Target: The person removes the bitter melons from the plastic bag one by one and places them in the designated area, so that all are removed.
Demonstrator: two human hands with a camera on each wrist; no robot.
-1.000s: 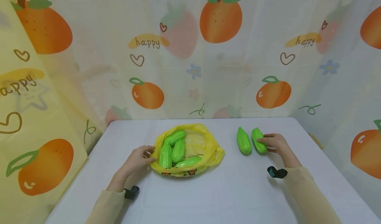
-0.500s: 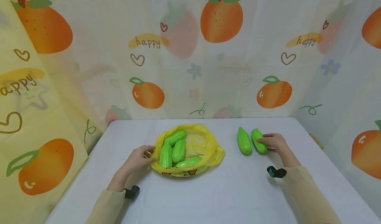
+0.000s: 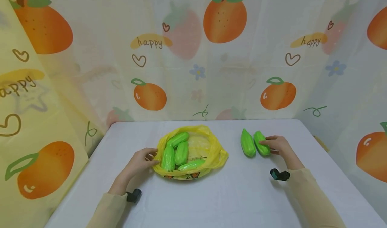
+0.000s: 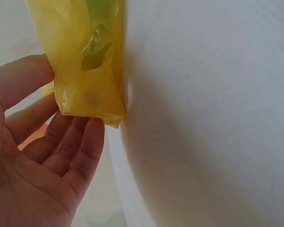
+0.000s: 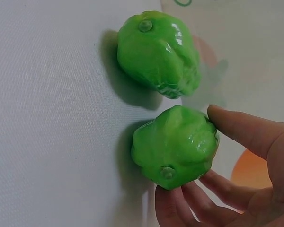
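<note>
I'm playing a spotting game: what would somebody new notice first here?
Probably the yellow plastic bag on the white table, with green vegetables showing inside. Next come two more green vegetables to its right, one held by the right hand. Behind the table, oranges printed on the backdrop cloth stand out.

White-covered table at 6 o'clock from head-view centre. Printed cloth backdrop at 12, behind table's far edge. Prints on it: big orange at 1, faded pink strawberry just short of 12, blue flower at 12, "happy" lettering at 11, repeated at 2. Side cloth at 9, yellower; leafed orange print at 8. Brownish-yellow item between 3 and 4, past table edge, unclear.
</note>
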